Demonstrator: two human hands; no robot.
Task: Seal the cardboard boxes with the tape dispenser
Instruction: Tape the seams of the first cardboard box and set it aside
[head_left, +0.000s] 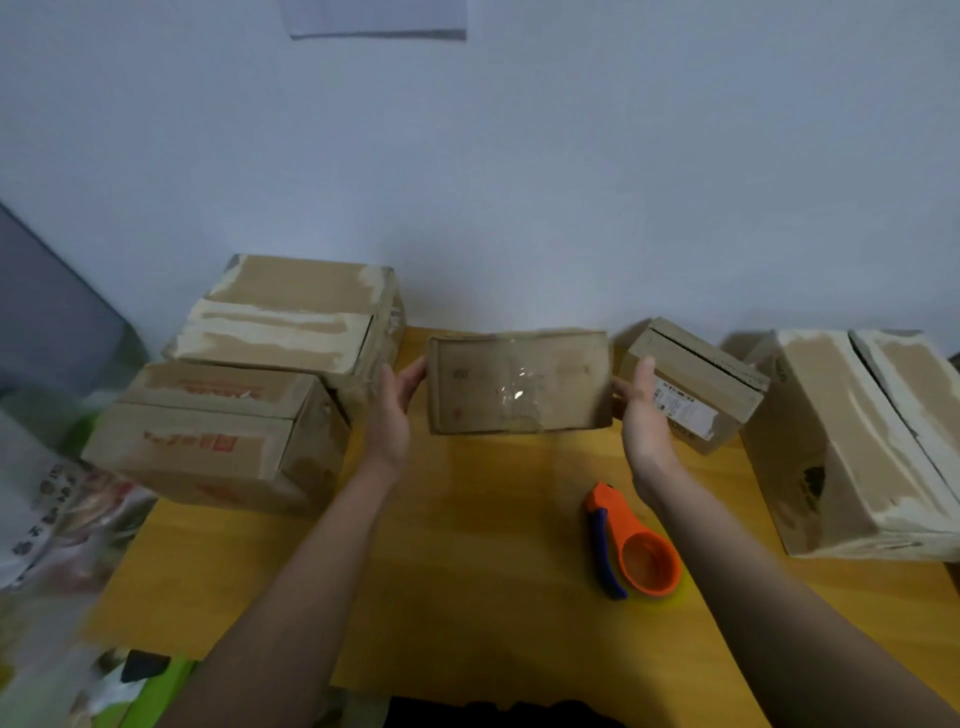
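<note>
Wooden table (467, 519), hands (395, 410) flanking middle box (519, 384) edges.

Tape dispenser (631, 548) on table (467, 597), before middle box (519, 382).

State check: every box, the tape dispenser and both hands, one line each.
middle box: held off the table between both hands, clear tape on the face toward the camera
left hand: open, flat on its left end
right hand: open, flat on its right end
tape dispenser: lying on table, untouched
two left boxes: flaps closed, seams untaped
small labelled box: tilted, closed
right box: flaps shut, seam untaped
</note>
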